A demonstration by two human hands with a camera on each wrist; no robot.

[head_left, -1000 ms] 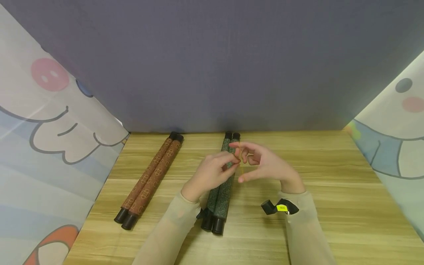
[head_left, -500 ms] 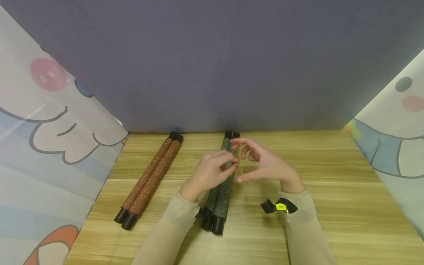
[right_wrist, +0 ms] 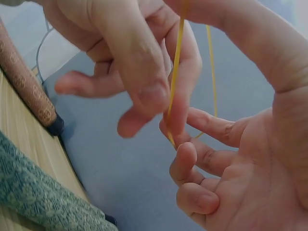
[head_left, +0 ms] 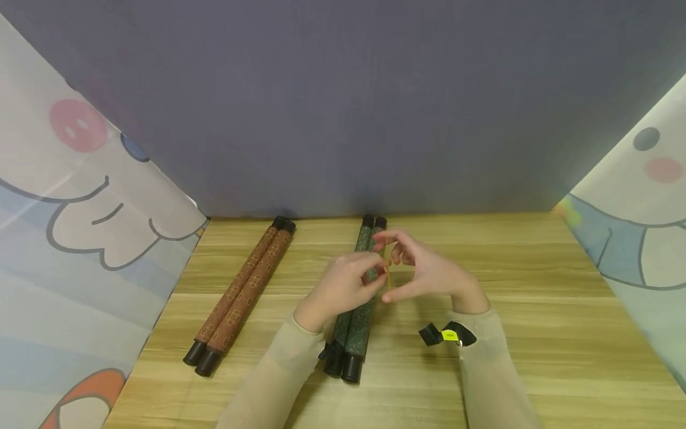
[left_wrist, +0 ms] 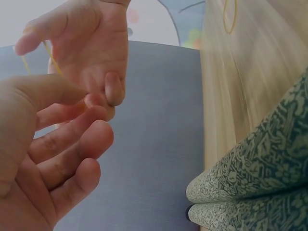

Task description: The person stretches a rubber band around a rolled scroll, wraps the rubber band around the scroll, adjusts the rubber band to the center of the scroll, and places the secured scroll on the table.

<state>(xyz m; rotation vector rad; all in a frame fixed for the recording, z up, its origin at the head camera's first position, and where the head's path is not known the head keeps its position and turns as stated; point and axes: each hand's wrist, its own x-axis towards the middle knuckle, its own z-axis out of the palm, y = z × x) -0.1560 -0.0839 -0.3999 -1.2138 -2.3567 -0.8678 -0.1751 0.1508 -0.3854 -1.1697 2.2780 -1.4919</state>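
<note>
A thin yellow rubber band is stretched around the thumb and forefinger of my right hand, which are held wide apart. My left hand pinches the band between thumb and forefinger, near the right hand's fingertips. In the left wrist view the left hand's other fingers are bent loosely. Both hands are raised over a pair of green patterned scrolls with black end caps, lying side by side. The left hand and forearm cover part of the green pair in the head view.
To the left, a pair of brown patterned scrolls with black ends lies slanted on the wooden table. Another yellow loop shows over the tabletop in the left wrist view. A grey panel rises along the table's back edge.
Both hands sit slightly lower in the head view than half a second ago, the left still pinching the stretched rubber band. The scrolls keep their places on the table.
</note>
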